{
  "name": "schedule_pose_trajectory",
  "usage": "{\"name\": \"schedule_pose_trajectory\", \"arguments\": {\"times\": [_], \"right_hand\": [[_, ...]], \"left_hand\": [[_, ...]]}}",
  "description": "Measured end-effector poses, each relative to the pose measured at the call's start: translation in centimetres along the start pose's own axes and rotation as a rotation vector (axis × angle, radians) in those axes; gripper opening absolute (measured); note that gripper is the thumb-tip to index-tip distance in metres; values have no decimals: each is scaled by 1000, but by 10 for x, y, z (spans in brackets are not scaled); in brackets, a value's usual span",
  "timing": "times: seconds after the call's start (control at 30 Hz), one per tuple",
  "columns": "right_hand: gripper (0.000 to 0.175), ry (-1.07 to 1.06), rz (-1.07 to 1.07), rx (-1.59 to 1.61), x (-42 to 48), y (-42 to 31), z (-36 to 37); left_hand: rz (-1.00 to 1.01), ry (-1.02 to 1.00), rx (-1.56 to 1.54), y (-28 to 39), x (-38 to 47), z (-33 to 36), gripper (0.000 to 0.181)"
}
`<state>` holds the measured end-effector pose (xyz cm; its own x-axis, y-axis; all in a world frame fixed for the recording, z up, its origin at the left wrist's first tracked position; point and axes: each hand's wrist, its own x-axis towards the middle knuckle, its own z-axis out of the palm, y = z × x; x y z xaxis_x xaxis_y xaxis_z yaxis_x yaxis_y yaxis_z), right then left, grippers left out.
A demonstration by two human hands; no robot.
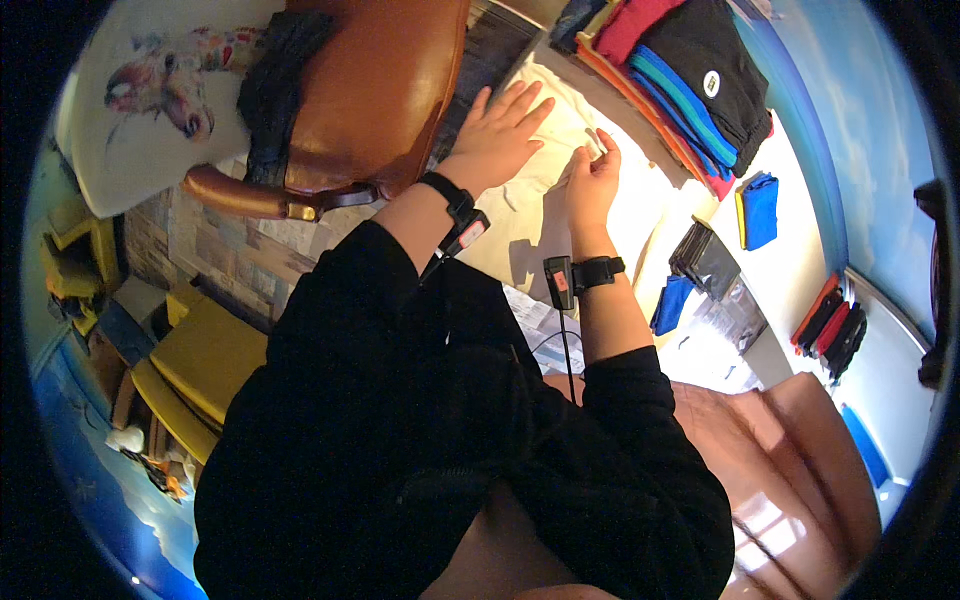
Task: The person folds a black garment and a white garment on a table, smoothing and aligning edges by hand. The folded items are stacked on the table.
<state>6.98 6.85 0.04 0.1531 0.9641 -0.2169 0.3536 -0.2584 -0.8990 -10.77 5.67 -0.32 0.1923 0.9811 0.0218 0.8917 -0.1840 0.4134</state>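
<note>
A pale cream cloth (499, 210) lies spread in front of me, brightly lit on its right side. My left hand (502, 131) rests palm down with fingers apart on its upper left part. To the right, my right hand (596, 176) has its thumb and index finger closed around a small whitish bit, which seems to be a fold or edge of the cloth. Each wrist wears a black strap with a small device. Beyond the cloth stands a pile of folded garments (686, 90) in black, blue, green, orange and red.
Left of the cloth is a brown leather chair (367, 90) with dark fabric (277, 97) over it. A folded blue cloth (760, 212), clear-wrapped dark packets (705, 259) and another blue item (672, 304) lie to the right. Yellow chairs (206, 349) stand at lower left.
</note>
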Motion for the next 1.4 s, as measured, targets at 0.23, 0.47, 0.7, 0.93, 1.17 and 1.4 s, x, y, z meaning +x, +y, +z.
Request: {"name": "schedule_pose_trajectory", "arguments": {"times": [0.23, 0.47, 0.7, 0.93, 1.17, 1.4], "right_hand": [[41, 195, -494, -402, 2, 3, -17], [43, -195, -698, -428, -82, -9, -3], [37, -228, -618, -508, -89, 9, 2], [20, -34, -570, -551, -87, 6, 1], [36, 29, -452, -641, -106, 1, -18], [33, 1, -397, -527, -102, 19, -46]], "left_hand": [[-56, 9, 105, 4, 8, 5, 66], [-9, 5, 172, -2, 9, 11, 65], [-41, -107, 160, -4, 11, 8, 68], [-122, -323, 165, 2, 19, 0, 73], [-68, -241, 176, -7, 16, 15, 74], [584, -322, 18, 43, 23, 1, 64]]}}
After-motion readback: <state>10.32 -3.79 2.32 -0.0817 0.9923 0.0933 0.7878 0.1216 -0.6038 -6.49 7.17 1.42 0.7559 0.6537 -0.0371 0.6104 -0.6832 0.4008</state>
